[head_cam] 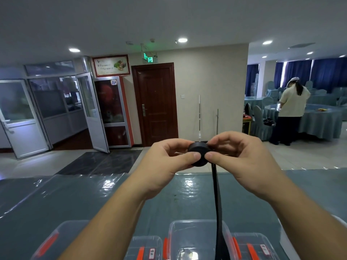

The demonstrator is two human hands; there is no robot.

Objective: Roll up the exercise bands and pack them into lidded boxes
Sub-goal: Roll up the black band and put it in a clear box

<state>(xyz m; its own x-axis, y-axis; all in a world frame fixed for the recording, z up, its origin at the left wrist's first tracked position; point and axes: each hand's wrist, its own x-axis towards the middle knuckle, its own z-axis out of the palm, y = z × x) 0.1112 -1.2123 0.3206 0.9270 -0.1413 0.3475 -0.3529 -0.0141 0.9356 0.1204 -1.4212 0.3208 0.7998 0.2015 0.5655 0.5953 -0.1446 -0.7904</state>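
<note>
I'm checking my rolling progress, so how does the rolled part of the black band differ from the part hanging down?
The rolled part is a tight round coil, pinched between the left hand and right hand; the hanging tail is a flat, loose strip that neither hand touches. The coil sits up at hand height, while the tail drops toward the clear boxes. Both are one black band.

I am seeing only my two forearms and hands. The left hand (165, 164) and the right hand (242, 158) are showing bare, with no gloves, rings or watch, and both forearms are running bare to the near edge, no sleeve showing. The fingers (195, 156) are showing short, plain nails.
</note>
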